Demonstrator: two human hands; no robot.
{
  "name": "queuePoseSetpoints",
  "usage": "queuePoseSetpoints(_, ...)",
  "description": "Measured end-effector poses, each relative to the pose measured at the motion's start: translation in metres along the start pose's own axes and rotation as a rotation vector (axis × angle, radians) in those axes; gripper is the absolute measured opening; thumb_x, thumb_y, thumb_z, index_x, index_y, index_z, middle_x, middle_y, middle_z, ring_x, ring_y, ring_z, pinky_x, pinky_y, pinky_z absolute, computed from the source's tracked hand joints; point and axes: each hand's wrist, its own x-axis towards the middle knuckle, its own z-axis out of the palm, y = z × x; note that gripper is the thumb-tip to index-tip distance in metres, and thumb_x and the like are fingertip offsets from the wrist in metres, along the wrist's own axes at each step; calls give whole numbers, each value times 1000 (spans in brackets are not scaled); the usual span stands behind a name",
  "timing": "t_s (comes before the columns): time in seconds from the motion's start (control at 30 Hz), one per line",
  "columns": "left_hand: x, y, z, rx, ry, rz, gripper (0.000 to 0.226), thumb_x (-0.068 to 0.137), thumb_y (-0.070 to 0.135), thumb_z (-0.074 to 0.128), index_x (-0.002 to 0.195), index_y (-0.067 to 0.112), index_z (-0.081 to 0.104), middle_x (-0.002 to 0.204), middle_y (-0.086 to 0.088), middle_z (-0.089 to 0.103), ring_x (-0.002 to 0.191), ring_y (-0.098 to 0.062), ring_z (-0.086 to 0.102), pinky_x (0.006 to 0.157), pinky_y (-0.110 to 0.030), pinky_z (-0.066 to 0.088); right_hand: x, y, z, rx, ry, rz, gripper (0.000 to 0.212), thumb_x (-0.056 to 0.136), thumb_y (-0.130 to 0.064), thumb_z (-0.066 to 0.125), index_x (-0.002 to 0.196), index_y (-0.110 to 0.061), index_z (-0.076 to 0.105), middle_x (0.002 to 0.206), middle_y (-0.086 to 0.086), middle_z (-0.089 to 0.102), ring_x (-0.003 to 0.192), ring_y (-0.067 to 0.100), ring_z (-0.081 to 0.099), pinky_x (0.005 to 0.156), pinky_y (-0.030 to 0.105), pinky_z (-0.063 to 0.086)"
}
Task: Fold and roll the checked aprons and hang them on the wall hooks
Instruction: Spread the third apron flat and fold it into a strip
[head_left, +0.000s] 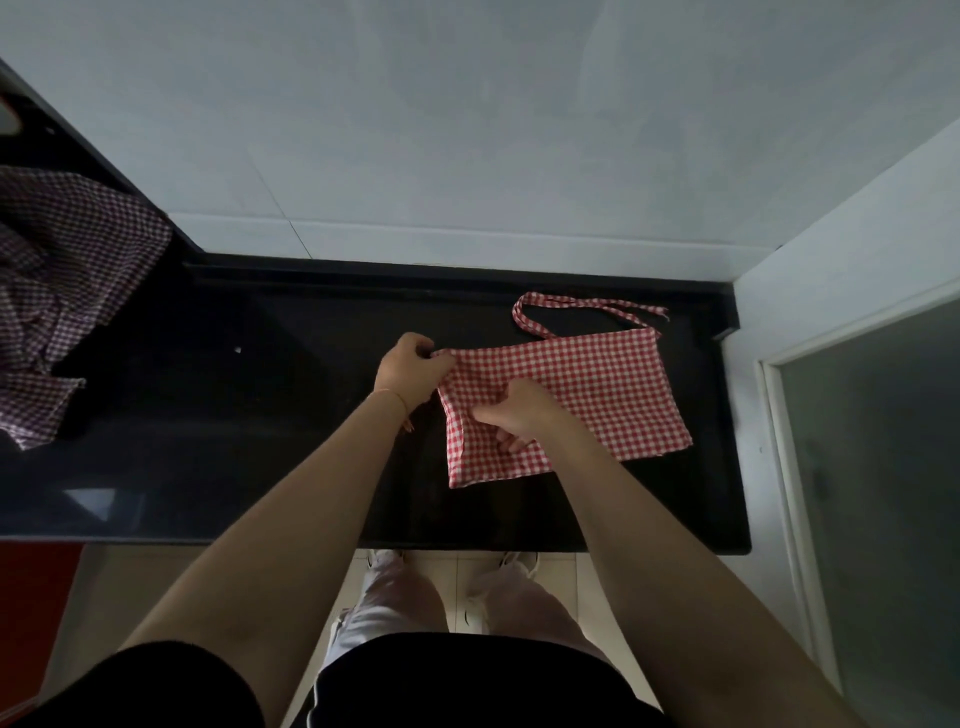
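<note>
Right hand (511, 415) sits nearest, fingers curled into the folded red checked apron (582, 395) near the counter's (260, 415) right end, likely bunching cloth to start the roll. Left hand (410, 371) pinches the apron's left corner, probably keeping the fold taut and square. Neck strap (571, 306) trails toward the back edge. A darker checked apron (67, 270) waits crumpled at the left end.

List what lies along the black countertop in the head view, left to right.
Dark checked apron → left hand → right hand → red checked apron → frosted glass door.
</note>
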Motion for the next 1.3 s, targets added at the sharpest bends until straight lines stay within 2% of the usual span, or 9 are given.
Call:
queuePoseSetpoints(0.2,-10,-15,0,-2,-373,-240,32,88,33,71,104,5,68,94,-11,75,81,-21,72,79,-35,60,2,1,0,-79,-36,-49,98,77,-48,80,149,-5,30,120,14,66,85,18,68,77,34,60)
queuePoseSetpoints(0.33,-20,-17,11,-178,-328,-218,34,82,24,78,107,3,68,104,-14,73,88,-21,69,86,-38,60,1,0,4,-197,-19,-76,80,83,-48,74,144,-7,42,123,12,64,92,21,69,80,34,60)
queuePoseSetpoints(0.47,-27,-7,27,-258,-245,-182,36,84,24,76,116,10,64,114,-10,69,103,-23,67,94,-41,55,-1,3,3,-161,-16,-85,30,98,-27,59,120,-7,62,99,9,68,87,21,70,80,32,59)
queuePoseSetpoints(0.77,-40,-19,40,-180,152,-30,27,97,16,56,122,18,47,101,2,62,88,-13,61,62,-24,45,-3,5,8,-85,74,-82,26,100,-27,55,121,-12,56,117,11,66,97,25,68,89,39,57)
queuePoseSetpoints(0.87,-45,-19,51,56,332,80,40,98,11,40,138,18,38,126,-8,53,111,-28,57,84,-39,51,-6,4,13,-115,88,-115,42,101,-23,50,140,-12,42,132,12,57,114,28,61,97,39,51)
queuePoseSetpoints(1.0,-45,-12,63,492,531,539,47,89,15,42,135,10,50,139,-15,48,130,-35,44,107,-49,36,-9,4,8,42,10,-108,29,102,-6,39,131,-12,38,98,15,66,76,23,67,72,35,59)
queuePoseSetpoints(1.07,-43,-15,76,617,394,705,47,91,18,52,138,9,51,146,-16,45,140,-35,37,117,-50,27,-14,0,3,-137,134,-175,28,103,-10,45,131,-9,44,100,11,67,81,21,68,71,31,59)
queuePoseSetpoints(1.2,-30,-30,93,839,241,485,65,104,41,22,158,10,3,166,-10,-3,152,-27,-10,123,-44,-9,-6,18,2,-474,712,-538,31,98,-17,53,129,-10,56,127,7,59,114,21,59,93,34,53)
queuePoseSetpoints(1.3,-25,-40,98,966,203,508,73,100,49,16,155,14,-17,163,-8,-22,148,-28,-26,120,-46,-17,14,46,16,-591,778,-760,39,98,-19,51,137,-11,52,144,11,49,138,27,42,113,43,39)
